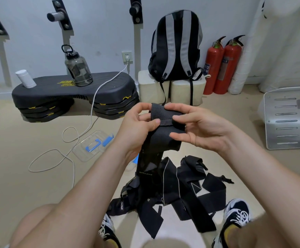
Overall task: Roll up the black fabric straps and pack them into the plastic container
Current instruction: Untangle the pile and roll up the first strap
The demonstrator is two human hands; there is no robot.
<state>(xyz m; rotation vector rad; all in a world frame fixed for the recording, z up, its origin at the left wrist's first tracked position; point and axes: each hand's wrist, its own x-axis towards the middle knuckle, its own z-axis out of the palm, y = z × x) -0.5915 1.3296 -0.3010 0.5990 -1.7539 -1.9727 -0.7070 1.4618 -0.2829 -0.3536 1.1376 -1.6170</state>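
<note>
Step platform: yellow "JOI…", partly hidden; strap print illegible.

A: Free room, quick?
B: Bare floor at 8 o'clock. More at 4, short of the metal plate at 3.
A: Blockers?
B: Strap pile at 6, between left shoe and right shoe. Hanging strap drops from centre into it. White cable loops at 8–9, just beside the clear plastic container. Step platform at 10, backpack at 12, fire extinguishers at 1.
A: Container reachable?
B: Open from above.
</note>
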